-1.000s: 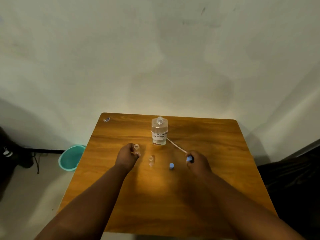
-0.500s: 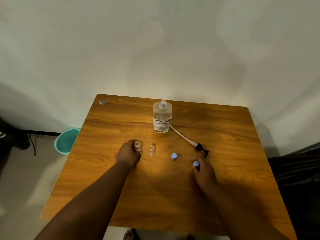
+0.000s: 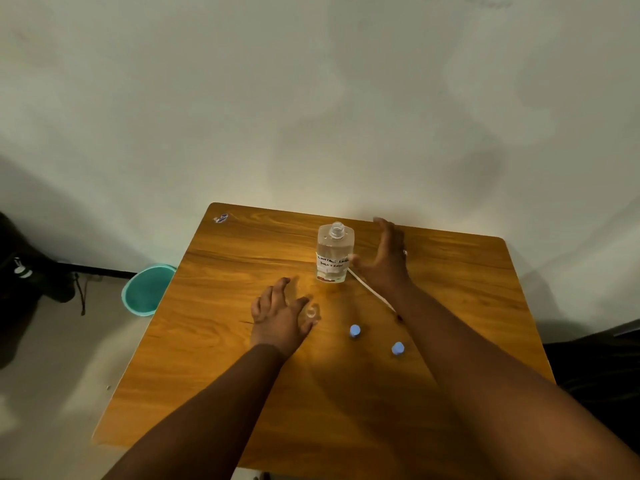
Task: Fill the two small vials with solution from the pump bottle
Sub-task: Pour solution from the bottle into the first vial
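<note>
A clear bottle (image 3: 334,252) with a handwritten label stands uncapped near the table's far edge. Its pump tube (image 3: 369,289) lies on the wood beside it and runs under my right forearm. My right hand (image 3: 386,259) is spread open just right of the bottle, thumb near the label. My left hand (image 3: 280,313) hovers open over the table, fingers spread. One small clear vial (image 3: 311,313) stands by its thumb; the other vial is hidden or too blurred to make out. Two blue caps (image 3: 354,330) (image 3: 397,348) lie on the table.
The wooden table (image 3: 242,375) stands against a pale wall. A teal bucket (image 3: 147,289) sits on the floor to the left. A small sticker (image 3: 221,218) marks the table's far left corner. Dark items lie on the floor at far left.
My right hand let go of the blue cap, now on the table, and moved up beside the bottle. My left hand released the vial and opened.
</note>
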Tool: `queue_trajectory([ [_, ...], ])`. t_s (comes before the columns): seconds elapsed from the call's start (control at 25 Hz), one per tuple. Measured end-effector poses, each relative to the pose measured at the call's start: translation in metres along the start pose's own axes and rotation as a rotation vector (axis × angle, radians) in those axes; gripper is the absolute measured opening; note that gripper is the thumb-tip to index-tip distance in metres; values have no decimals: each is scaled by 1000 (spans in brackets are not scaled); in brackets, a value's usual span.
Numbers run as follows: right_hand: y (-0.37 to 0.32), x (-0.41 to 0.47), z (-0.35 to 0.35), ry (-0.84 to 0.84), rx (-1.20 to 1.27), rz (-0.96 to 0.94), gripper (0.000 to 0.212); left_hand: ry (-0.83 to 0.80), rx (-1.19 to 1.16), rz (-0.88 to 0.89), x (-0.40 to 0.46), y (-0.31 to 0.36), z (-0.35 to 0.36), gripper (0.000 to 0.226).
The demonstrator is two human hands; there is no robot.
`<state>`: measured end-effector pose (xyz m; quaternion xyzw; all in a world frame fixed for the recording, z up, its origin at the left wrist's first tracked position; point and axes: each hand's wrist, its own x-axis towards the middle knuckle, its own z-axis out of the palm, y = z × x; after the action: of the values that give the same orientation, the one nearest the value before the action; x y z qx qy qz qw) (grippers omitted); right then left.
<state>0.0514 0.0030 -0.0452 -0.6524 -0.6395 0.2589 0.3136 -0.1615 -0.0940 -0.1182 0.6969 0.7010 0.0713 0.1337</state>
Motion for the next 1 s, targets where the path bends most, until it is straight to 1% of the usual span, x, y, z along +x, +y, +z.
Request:
queue_trajectory([
  [0.12,-12,37,13,-173,-87,41,109,-10,12,-3,4,1,6,45],
  [0.2,-10,52,24,-258,-148,69,114,-1,9,10,5,4,8,43],
  [0.28,-7,59,31,-329,-121,93,112,3,-4,22,7,5,8,42],
  [0.36,-5,61,35,-350,-27,64,95,40,-53,37,10,9,1,40],
  [0.44,-8,52,34,-322,10,7,76,92,-124,65,9,13,-11,38],
  [0.52,-20,42,26,-284,25,-28,69,154,-248,101,15,18,-33,35],
  [0.56,-24,34,23,-240,46,-44,67,181,-340,103,15,20,-44,32],
  [0.6,-38,31,9,-166,78,-87,67,250,-443,119,19,23,-65,29],
  [0.68,-71,26,-26,-34,148,-165,70,391,-601,172,24,37,-115,23],
  [0.76,-116,21,-75,22,213,-262,73,480,-709,275,24,60,-182,26],
  [0.84,-169,9,-130,40,226,-404,76,528,-733,372,11,86,-252,31],
  [0.88,-194,2,-157,55,193,-482,76,544,-749,413,5,97,-282,33],
  [1.0,-258,-19,-223,116,131,-647,72,582,-829,501,-14,128,-354,31],
])
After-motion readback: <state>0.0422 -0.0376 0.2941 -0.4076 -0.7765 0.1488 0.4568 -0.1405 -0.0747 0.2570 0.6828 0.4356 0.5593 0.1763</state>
